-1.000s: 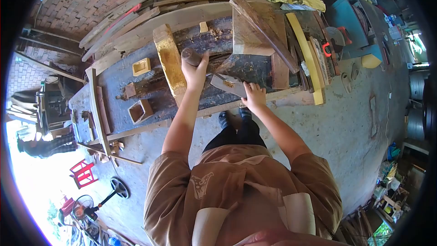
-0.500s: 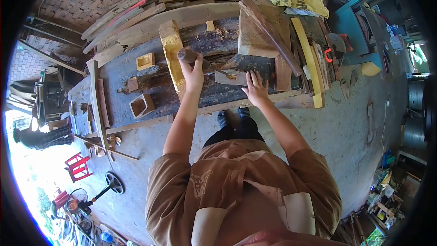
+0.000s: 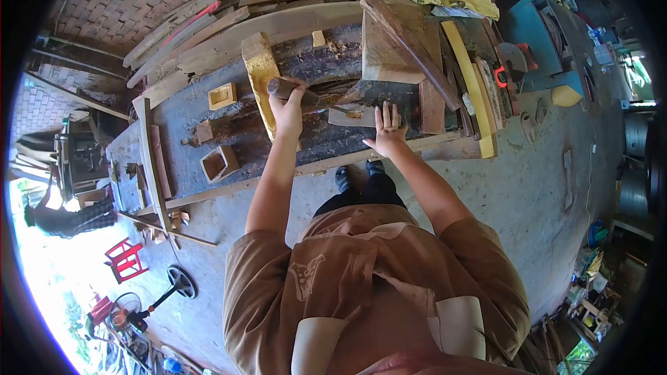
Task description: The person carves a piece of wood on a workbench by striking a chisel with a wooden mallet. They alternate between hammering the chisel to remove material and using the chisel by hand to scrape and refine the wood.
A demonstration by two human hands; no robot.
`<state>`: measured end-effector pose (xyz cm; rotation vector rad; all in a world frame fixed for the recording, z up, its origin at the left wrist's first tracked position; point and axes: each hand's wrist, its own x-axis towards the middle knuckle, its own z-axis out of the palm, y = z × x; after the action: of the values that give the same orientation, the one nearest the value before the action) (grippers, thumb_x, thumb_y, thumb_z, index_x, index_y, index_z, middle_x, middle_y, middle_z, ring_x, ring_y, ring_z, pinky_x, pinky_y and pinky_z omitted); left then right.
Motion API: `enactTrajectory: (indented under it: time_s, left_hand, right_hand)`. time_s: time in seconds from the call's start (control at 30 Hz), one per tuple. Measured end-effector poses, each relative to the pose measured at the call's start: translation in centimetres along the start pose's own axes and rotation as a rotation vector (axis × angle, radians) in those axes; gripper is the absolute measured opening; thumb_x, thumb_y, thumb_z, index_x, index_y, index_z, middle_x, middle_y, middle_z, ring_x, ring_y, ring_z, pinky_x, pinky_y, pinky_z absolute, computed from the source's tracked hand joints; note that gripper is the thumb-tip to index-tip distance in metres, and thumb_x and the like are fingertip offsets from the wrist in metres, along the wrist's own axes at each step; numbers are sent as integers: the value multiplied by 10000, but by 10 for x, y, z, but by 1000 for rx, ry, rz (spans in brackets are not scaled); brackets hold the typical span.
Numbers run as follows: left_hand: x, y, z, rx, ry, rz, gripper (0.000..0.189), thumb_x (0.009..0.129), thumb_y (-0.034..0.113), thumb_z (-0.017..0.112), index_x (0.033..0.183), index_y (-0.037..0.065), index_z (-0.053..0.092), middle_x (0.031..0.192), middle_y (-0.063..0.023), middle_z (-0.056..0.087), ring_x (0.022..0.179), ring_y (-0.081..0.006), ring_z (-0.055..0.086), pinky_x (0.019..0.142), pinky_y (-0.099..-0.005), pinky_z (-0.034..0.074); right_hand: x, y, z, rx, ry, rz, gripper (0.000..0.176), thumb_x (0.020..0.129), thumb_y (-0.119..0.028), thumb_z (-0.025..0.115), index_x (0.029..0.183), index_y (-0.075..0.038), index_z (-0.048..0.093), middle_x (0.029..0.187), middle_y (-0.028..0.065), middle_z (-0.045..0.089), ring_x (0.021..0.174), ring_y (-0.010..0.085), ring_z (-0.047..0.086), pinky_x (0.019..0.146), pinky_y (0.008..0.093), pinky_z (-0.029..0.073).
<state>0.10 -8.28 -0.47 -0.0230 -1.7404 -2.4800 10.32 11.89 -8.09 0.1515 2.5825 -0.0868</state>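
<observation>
My left hand (image 3: 289, 112) is wrapped round the thick wooden handle (image 3: 299, 92) of a chisel. The chisel's thin metal shaft (image 3: 339, 109) slants right and down to a small flat piece of wood (image 3: 340, 119). A pale, freshly cut patch shows on that piece near the tip; the exact contact is too small to tell. Flat on the right end of the piece lies my right hand (image 3: 389, 129), fingers stretched out and thumb spread to the left. Just left of my left hand, a long yellowish hollowed wood piece (image 3: 256, 62) lies across the dark workbench (image 3: 182, 114).
Two small hollowed wooden boxes (image 3: 222, 96) (image 3: 219, 164) sit on the bench's left. A large wood block (image 3: 389, 55) stands behind my right hand, a dark bar (image 3: 410, 52) leaning across it. Long planks (image 3: 278, 24) lie along the back. Another person (image 3: 73, 215) is at far left.
My left hand and the chisel have shifted slightly left. My right hand has shifted slightly left, its fingers now straighter and pointing more directly away from me.
</observation>
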Motion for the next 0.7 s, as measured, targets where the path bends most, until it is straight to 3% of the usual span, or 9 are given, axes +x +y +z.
enactTrajectory:
  time_s: [0.47,0.7]
  left_hand:
    - [-8,0,6,66,116,41,150,753,15,584,846,51,472,787,-42,532,714,-126,527,650,-261,438]
    - [-3,-5,14,189,9,71,184,740,-3,584,869,41,461,804,-36,525,710,-114,509,654,-253,428]
  right_hand:
    - [-1,-3,-3,-45,-60,42,1027,717,-602,526,1368,-104,-92,1433,106,-122,1318,314,-85,951,592,244]
    - [-1,-3,-1,-61,-32,32,1031,717,-604,525,1367,-94,-92,1430,122,-124,1317,326,-76,937,581,268]
